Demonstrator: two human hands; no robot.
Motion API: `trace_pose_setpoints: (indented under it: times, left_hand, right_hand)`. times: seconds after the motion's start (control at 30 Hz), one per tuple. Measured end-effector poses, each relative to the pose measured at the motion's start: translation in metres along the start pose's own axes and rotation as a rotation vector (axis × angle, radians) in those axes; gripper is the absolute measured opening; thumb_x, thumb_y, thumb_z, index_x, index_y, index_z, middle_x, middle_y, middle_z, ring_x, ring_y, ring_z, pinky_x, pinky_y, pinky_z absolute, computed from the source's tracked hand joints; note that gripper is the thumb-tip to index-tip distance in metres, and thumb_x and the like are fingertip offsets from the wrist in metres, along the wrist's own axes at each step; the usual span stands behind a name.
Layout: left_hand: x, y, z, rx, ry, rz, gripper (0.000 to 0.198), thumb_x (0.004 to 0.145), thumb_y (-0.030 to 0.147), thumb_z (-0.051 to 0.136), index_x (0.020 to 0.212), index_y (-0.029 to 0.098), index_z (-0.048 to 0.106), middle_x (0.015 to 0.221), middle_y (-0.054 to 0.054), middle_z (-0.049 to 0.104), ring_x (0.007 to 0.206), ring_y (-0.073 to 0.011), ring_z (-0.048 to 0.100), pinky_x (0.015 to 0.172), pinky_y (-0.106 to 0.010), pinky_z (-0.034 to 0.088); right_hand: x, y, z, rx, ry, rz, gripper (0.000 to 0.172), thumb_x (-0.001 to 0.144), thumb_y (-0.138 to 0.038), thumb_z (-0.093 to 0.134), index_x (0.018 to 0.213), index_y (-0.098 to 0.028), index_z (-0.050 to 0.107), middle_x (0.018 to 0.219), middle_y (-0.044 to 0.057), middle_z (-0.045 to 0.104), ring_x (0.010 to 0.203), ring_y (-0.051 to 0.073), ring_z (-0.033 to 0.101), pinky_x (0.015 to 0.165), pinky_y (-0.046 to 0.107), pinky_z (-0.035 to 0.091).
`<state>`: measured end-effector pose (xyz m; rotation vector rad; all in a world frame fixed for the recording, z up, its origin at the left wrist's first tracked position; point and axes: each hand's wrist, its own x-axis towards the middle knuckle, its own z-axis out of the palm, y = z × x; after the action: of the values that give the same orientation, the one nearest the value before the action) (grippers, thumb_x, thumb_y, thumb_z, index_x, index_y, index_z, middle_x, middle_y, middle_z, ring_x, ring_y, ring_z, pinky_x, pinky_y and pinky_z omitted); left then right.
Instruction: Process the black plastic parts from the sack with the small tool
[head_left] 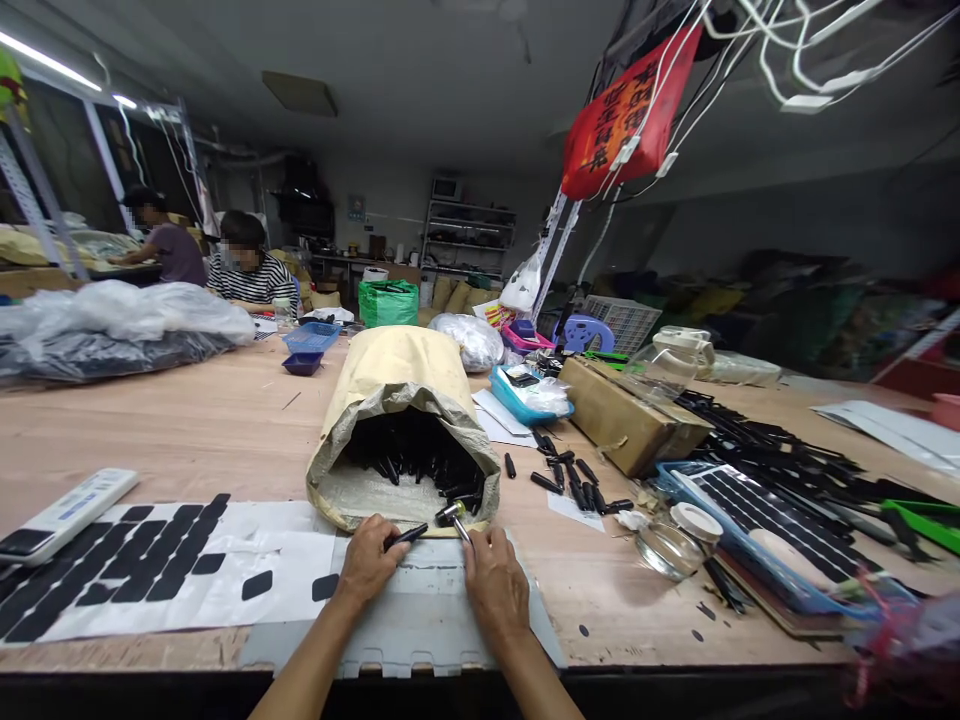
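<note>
My left hand (370, 560) is closed on a thin black rod-shaped part (409, 536) that points right. My right hand (493, 577) is closed round the handle of a small metal-headed hammer (452, 516), whose head sits just by the tip of the black part. Both hands rest on a grey mat (420, 620) at the table's near edge. Right in front of them a tan paper sack (401, 420) lies on its side, its open mouth full of several similar black parts.
A white sheet with black oval pads (150, 565) and a white remote (67, 512) lie left. Loose black parts (570, 482), a cardboard box (626, 415), a glass jar (671, 545) and solar panels (750, 510) lie right. Two people sit at the far left.
</note>
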<state>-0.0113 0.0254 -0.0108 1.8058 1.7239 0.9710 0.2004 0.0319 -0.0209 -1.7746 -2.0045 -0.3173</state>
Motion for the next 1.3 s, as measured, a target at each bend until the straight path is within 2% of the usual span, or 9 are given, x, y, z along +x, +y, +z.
trace_pose_setpoints:
  times: [0.17, 0.3, 0.37, 0.5, 0.63, 0.77, 0.97, 1.13, 1.3]
  left_hand:
    - [-0.004, 0.010, -0.015, -0.141, -0.010, -0.010, 0.032, 0.086, 0.042, 0.044, 0.080, 0.020, 0.066, 0.085, -0.007, 0.062, 0.089, -0.0244, 0.057, 0.085, -0.038, 0.042]
    - [-0.046, 0.031, -0.022, -0.368, -0.056, -0.060, 0.034, 0.088, 0.048, 0.047, 0.081, 0.019, 0.065, 0.079, -0.003, 0.060, 0.077, -0.0198, 0.057, 0.075, -0.032, 0.044]
    - [-0.080, 0.042, -0.018, -0.546, -0.197, -0.164, 0.037, 0.087, 0.053, 0.052, 0.081, 0.018, 0.064, 0.073, -0.002, 0.060, 0.068, -0.0163, 0.056, 0.066, -0.028, 0.042]
    - [-0.137, 0.063, -0.008, -1.039, -0.450, -0.548, 0.047, 0.077, 0.057, 0.069, 0.088, 0.012, 0.064, 0.072, -0.004, 0.065, 0.054, -0.0106, 0.058, 0.049, -0.020, 0.036]
    - [-0.146, 0.074, -0.009, -1.355, -0.376, -0.792, 0.034, 0.081, 0.039, 0.073, 0.095, 0.009, 0.065, 0.072, -0.006, 0.069, 0.055, -0.0108, 0.064, 0.051, -0.018, 0.045]
    - [-0.133, 0.075, -0.017, -1.488, -0.302, -0.918, 0.021, 0.095, 0.026, 0.055, 0.096, 0.008, 0.065, 0.076, -0.008, 0.072, 0.061, -0.0113, 0.068, 0.057, -0.019, 0.052]
    - [-0.132, 0.069, -0.019, -1.563, -0.301, -0.976, 0.027, 0.100, 0.025, 0.044, 0.095, 0.008, 0.066, 0.082, -0.010, 0.073, 0.067, -0.0131, 0.070, 0.064, -0.022, 0.055]
    - [-0.143, 0.068, -0.017, -1.556, -0.378, -0.885, 0.011, 0.087, 0.021, 0.067, 0.090, 0.010, 0.067, 0.077, -0.006, 0.068, 0.065, -0.0097, 0.064, 0.066, -0.020, 0.051]
    - [-0.174, 0.057, -0.007, -1.274, -0.487, -0.731, 0.039, 0.072, 0.046, 0.080, 0.079, 0.012, 0.063, 0.067, -0.002, 0.062, 0.056, -0.0069, 0.051, 0.056, -0.020, 0.039]
  right_hand:
    - [-0.002, -0.006, 0.004, -0.096, 0.040, -0.054, 0.017, 0.095, -0.019, 0.046, 0.088, -0.020, 0.062, 0.086, 0.005, 0.060, 0.081, 0.019, 0.054, 0.065, 0.029, 0.036]
    - [-0.001, -0.009, 0.000, -0.111, 0.022, -0.046, 0.016, 0.096, -0.020, 0.046, 0.090, -0.019, 0.060, 0.089, 0.006, 0.060, 0.083, 0.020, 0.052, 0.065, 0.029, 0.034]
    - [-0.001, -0.011, -0.004, -0.110, -0.022, -0.038, 0.018, 0.097, -0.022, 0.044, 0.090, -0.018, 0.060, 0.090, 0.007, 0.060, 0.083, 0.021, 0.051, 0.065, 0.030, 0.033]
    - [-0.001, -0.012, -0.010, -0.117, -0.110, -0.017, 0.021, 0.098, -0.025, 0.041, 0.093, -0.017, 0.060, 0.094, 0.009, 0.060, 0.086, 0.021, 0.050, 0.065, 0.031, 0.031]
    - [-0.001, -0.010, -0.008, -0.114, -0.142, -0.008, 0.022, 0.098, -0.026, 0.040, 0.096, -0.016, 0.059, 0.098, 0.010, 0.059, 0.089, 0.022, 0.048, 0.065, 0.031, 0.030]
    - [-0.002, -0.008, -0.007, -0.110, -0.132, -0.009, 0.022, 0.098, -0.026, 0.039, 0.095, -0.016, 0.059, 0.097, 0.010, 0.059, 0.088, 0.022, 0.048, 0.065, 0.031, 0.028]
    - [-0.001, -0.010, -0.008, -0.107, -0.125, -0.011, 0.022, 0.098, -0.026, 0.040, 0.096, -0.016, 0.058, 0.098, 0.010, 0.059, 0.088, 0.021, 0.047, 0.065, 0.030, 0.028]
    - [0.000, -0.011, -0.011, -0.110, -0.140, -0.006, 0.022, 0.098, -0.027, 0.040, 0.097, -0.015, 0.059, 0.098, 0.011, 0.059, 0.087, 0.021, 0.046, 0.065, 0.030, 0.028]
    - [0.000, -0.012, -0.011, -0.105, -0.140, 0.000, 0.023, 0.098, -0.026, 0.039, 0.096, -0.014, 0.059, 0.097, 0.011, 0.059, 0.086, 0.021, 0.046, 0.064, 0.030, 0.028]
